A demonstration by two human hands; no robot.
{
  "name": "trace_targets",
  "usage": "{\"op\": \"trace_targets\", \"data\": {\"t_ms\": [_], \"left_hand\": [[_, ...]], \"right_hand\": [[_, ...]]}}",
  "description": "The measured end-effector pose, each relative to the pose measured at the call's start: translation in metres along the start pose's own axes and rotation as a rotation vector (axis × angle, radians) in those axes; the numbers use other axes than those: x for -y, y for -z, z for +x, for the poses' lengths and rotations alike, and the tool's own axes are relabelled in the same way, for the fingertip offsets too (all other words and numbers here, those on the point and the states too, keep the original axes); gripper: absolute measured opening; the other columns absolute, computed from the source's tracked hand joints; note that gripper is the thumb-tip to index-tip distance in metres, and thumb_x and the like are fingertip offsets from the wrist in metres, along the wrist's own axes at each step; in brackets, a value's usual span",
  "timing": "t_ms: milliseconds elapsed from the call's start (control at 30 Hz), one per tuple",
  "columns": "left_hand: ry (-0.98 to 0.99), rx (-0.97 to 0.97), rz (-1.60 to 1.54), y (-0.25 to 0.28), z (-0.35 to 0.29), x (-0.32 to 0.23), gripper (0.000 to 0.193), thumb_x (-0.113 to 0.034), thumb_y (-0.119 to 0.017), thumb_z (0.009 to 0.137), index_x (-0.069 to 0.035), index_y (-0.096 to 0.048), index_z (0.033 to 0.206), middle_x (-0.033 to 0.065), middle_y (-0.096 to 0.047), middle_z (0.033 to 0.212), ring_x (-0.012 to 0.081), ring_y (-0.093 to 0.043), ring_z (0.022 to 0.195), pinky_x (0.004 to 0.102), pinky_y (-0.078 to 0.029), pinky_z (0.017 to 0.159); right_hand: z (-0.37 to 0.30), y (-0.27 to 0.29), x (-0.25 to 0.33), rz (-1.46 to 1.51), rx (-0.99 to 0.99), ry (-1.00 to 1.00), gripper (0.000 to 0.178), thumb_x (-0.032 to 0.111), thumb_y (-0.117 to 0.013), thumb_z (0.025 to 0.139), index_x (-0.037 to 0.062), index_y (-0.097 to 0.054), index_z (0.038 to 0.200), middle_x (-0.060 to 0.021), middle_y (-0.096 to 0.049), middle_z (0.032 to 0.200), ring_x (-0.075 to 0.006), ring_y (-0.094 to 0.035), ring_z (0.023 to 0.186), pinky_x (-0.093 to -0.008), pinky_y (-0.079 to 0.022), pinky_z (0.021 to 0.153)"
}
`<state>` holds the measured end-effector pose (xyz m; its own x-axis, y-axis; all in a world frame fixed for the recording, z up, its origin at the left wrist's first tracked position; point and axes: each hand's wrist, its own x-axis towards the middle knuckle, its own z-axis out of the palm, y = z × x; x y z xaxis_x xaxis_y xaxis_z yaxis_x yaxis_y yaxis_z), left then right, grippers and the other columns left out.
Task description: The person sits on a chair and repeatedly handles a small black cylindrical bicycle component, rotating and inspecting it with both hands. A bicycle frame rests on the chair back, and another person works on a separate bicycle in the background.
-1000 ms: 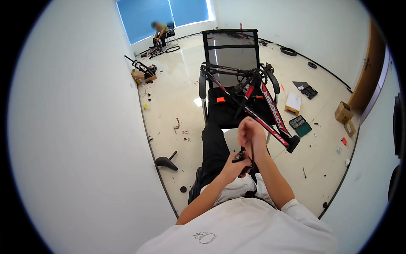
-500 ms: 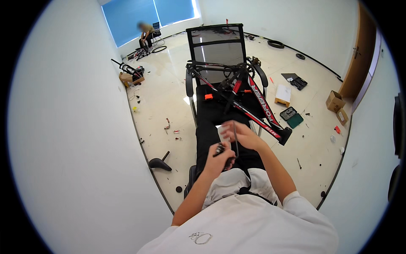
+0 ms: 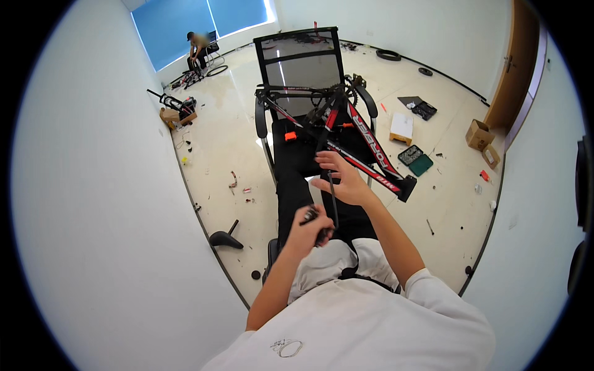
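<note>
Over my lap, my left hand [image 3: 304,232] is closed around a small black bicycle part [image 3: 323,236], whose kind I cannot make out, mostly hidden by the fingers. From that part a long, thin, dark hex key [image 3: 334,201] stands up; whether it is seated in the part cannot be seen. Beside the key's upper end, my right hand [image 3: 346,180] has its fingers stretched and apart, with the thumb side close to the shaft. Just beyond it, a black, red and white bicycle frame [image 3: 374,148] lies across a black mesh chair [image 3: 301,59].
An orange-red piece [image 3: 290,136] rests on the chair seat. On the floor are a saddle with post [image 3: 226,239] at left, a green tool case [image 3: 421,164], a white-topped box [image 3: 401,128] and a cardboard box [image 3: 477,134] at right. Another person [image 3: 198,49] sits far left.
My right hand has opened, its fingers spreading away from the hex key. The left hand keeps its hold on the black part. The whole view has shifted slightly.
</note>
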<state>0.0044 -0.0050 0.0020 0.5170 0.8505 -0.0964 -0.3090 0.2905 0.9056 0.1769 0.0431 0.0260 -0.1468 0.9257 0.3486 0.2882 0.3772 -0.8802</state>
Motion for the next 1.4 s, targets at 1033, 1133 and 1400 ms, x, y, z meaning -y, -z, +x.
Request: {"op": "trace_targets", "data": {"t_ms": [1033,1133,1400], "left_hand": [[0.031,0.078,-0.122,-0.024,-0.005,0.017,0.018,0.002,-0.060,0.075,-0.002,-0.046,0.065,0.0116,-0.054,0.058,0.0191,-0.052,0.042,0.0298,-0.039,0.038],[-0.038,-0.028,-0.016,-0.008,-0.003,0.040,0.011,-0.010,-0.058,0.084,-0.002,-0.058,0.091,0.0110,-0.061,0.068,0.0158,-0.057,0.050,0.0247,-0.041,0.043],[-0.031,-0.032,-0.261,0.003,-0.001,-0.007,0.017,0.000,-0.060,0.075,-0.005,-0.046,0.067,0.0113,-0.054,0.060,0.0180,-0.050,0.041,0.0312,-0.044,0.040]], "right_hand": [[0.004,0.013,0.063,-0.051,0.119,0.137,0.084,0.027,-0.082,0.070,0.0096,-0.039,0.140,-0.0126,-0.047,0.139,-0.0272,-0.048,0.125,-0.0405,-0.042,0.098],[-0.024,-0.005,0.108,-0.060,0.440,0.376,0.086,0.031,-0.082,0.069,0.0109,-0.039,0.141,-0.0151,-0.037,0.145,-0.0341,-0.040,0.131,-0.0433,-0.037,0.104],[-0.044,0.001,0.001,-0.320,0.039,0.260,0.093,0.030,-0.082,0.069,0.0048,-0.031,0.143,-0.0205,-0.033,0.145,-0.0363,-0.034,0.134,-0.0427,-0.032,0.109]]}}
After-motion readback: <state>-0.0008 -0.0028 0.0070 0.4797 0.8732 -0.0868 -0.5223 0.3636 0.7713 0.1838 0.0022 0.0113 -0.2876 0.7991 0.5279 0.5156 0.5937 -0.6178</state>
